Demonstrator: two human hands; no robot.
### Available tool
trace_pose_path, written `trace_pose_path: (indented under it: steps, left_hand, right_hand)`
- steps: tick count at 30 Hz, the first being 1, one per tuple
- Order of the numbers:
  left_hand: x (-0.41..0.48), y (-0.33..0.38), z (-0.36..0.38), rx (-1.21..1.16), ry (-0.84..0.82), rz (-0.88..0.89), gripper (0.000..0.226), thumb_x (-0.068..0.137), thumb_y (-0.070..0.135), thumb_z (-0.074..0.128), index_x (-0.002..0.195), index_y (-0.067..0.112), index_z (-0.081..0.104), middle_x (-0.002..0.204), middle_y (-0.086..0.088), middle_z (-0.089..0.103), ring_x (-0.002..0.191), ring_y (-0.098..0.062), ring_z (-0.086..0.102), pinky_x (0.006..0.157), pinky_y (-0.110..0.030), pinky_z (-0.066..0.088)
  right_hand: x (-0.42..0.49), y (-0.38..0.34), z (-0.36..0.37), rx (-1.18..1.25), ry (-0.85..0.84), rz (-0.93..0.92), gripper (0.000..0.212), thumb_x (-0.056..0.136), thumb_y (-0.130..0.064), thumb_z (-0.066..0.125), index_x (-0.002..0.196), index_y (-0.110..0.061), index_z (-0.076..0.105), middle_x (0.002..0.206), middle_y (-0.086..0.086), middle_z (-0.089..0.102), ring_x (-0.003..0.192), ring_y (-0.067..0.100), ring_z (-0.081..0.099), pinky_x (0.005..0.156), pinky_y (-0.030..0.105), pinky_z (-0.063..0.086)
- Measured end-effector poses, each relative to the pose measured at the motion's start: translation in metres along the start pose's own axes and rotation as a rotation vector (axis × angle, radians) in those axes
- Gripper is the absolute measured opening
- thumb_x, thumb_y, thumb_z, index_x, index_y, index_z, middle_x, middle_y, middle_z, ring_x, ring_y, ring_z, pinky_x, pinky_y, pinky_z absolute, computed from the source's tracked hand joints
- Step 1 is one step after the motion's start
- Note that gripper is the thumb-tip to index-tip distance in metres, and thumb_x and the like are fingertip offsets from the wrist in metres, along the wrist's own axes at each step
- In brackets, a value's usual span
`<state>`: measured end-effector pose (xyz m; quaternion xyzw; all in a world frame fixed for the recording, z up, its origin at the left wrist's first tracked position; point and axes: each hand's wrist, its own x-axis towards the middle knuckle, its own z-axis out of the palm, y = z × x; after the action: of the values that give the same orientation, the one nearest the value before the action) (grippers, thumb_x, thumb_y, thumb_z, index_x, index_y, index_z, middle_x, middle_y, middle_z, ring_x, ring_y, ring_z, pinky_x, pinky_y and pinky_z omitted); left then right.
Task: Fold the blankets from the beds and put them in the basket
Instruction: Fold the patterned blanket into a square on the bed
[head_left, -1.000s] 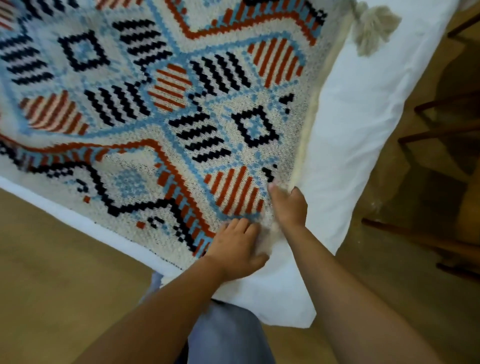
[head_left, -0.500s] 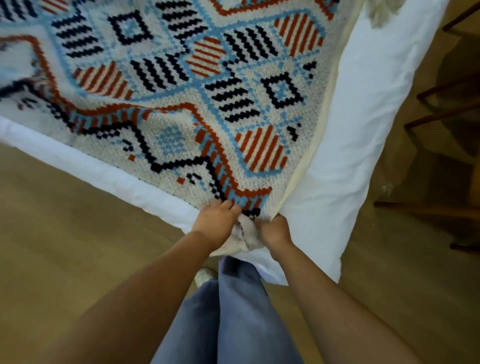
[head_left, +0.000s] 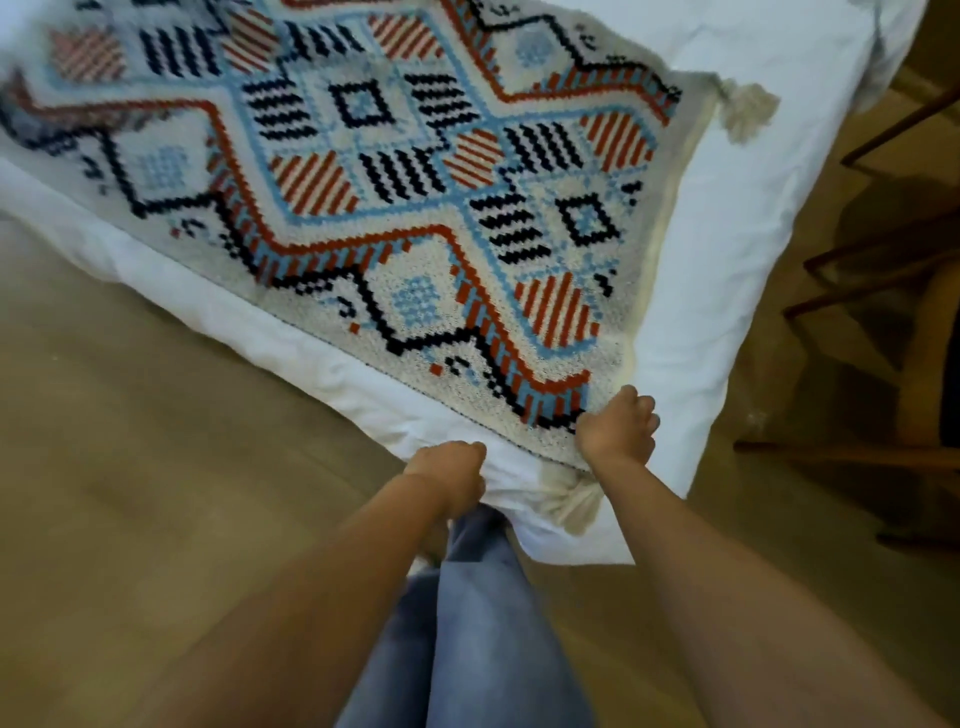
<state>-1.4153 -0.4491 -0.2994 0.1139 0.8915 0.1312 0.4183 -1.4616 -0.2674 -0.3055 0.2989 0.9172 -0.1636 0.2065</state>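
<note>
Head view.

Surroundings: bed with a white cover (head_left: 727, 270). It runs from upper left to lower right, and its near corner points at the person. Tan wooden floor (head_left: 156, 493) lies left of the bed and below it. Dark wooden furniture rails (head_left: 883, 260) stand past the bed's right side, well apart from both hands. A leg in blue jeans (head_left: 467, 623) stands just under the bed's near corner, between the forearms. Nothing lies between the hands and the fabric.

Blanket (head_left: 415, 208): knitted, cream with blue, rust and black diamonds, spread flat on the white cover. Its near corner sits under the right hand's fingers. The near tassel (head_left: 576, 501) hangs over the bed's edge just below that hand, between the two wrists. The far tassel (head_left: 748, 109) lies well beyond the fingers, up right.

Right hand (head_left: 618, 428): fingers curled together, gripping the blanket's corner edge, knuckles up.

Left hand (head_left: 449, 467): closed in a fist against the white cover at the bed's edge, just beside the blanket's border. I cannot tell whether it pinches any cloth.

Both forearms reach forward, nearly straight.
</note>
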Motion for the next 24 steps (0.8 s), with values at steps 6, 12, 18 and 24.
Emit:
trace_pose_path:
  steps: [6, 12, 18, 24]
  left_hand:
    - [-0.04, -0.057, -0.056, -0.097, 0.11, -0.153, 0.039, 0.096, 0.026, 0.038, 0.132, 0.009, 0.04, 0.13, -0.015, 0.051, 0.114, -0.032, 0.05, 0.087, -0.037, 0.042]
    - [-0.057, -0.12, -0.127, -0.032, 0.123, -0.258, 0.04, 0.098, 0.029, 0.036, 0.131, 0.009, 0.041, 0.133, -0.015, 0.049, 0.117, -0.032, 0.049, 0.09, -0.038, 0.042]
    - [-0.05, -0.177, -0.202, -0.057, 0.235, -0.321, 0.031, 0.098, 0.03, 0.034, 0.115, 0.009, 0.048, 0.115, -0.013, 0.055, 0.1, -0.03, 0.054, 0.077, -0.036, 0.041]
    - [-0.062, -0.239, -0.255, -0.122, 0.364, -0.375, 0.025, 0.097, 0.03, 0.036, 0.108, 0.014, 0.05, 0.106, -0.009, 0.059, 0.088, -0.026, 0.054, 0.073, -0.035, 0.043]
  right_hand:
    - [-0.036, -0.08, 0.007, -0.118, -0.06, -0.366, 0.042, 0.088, -0.024, 0.051, 0.126, -0.007, 0.043, 0.14, 0.016, 0.032, 0.127, 0.033, 0.03, 0.101, 0.041, 0.034]
    - [-0.05, -0.174, 0.012, -0.26, -0.13, -0.666, 0.041, 0.091, -0.025, 0.045, 0.128, -0.009, 0.039, 0.138, 0.014, 0.035, 0.125, 0.03, 0.032, 0.102, 0.039, 0.033]
    - [-0.032, -0.278, 0.006, -0.292, -0.122, -0.784, 0.042, 0.093, -0.024, 0.041, 0.133, -0.011, 0.035, 0.146, 0.013, 0.026, 0.127, 0.029, 0.031, 0.101, 0.037, 0.033]
    - [-0.038, -0.376, -0.001, -0.353, -0.128, -0.901, 0.035, 0.091, -0.024, 0.045, 0.123, -0.01, 0.041, 0.137, 0.013, 0.033, 0.121, 0.03, 0.036, 0.097, 0.039, 0.036]
